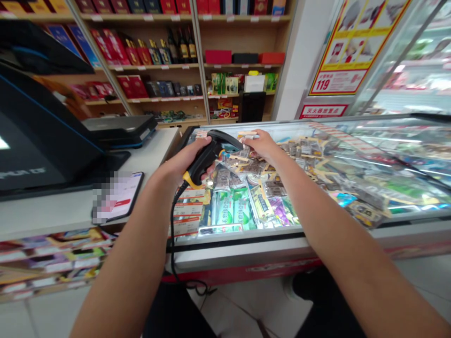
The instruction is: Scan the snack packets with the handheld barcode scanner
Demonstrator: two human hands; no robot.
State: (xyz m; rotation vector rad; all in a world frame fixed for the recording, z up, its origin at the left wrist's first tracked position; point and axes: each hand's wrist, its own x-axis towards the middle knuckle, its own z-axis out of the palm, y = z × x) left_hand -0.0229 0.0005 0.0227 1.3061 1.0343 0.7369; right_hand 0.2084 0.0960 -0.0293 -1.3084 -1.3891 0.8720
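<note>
My left hand [190, 155] is wrapped around the grip of a black and yellow barcode scanner [206, 157], its thumb along the top. From the scanner's base a black cable [172, 225] hangs over the freezer's front edge. At the far end of the scanner's head, my right hand [259, 143] has its fingers pinched together; something small and whitish shows at the fingertips, too blurred to name. Both hands are above a glass-topped chest freezer [246, 246] with many packaged ice pops in it, among them green-wrapped ones [225, 206].
On the counter [155, 155] to the left lie a smartphone [123, 195] and a black scale [120, 126], beside a dark checkout terminal [45, 136]. Shelves [155, 68] with boxes and bottles stand behind. A red and yellow poster [355, 47] hangs at the right.
</note>
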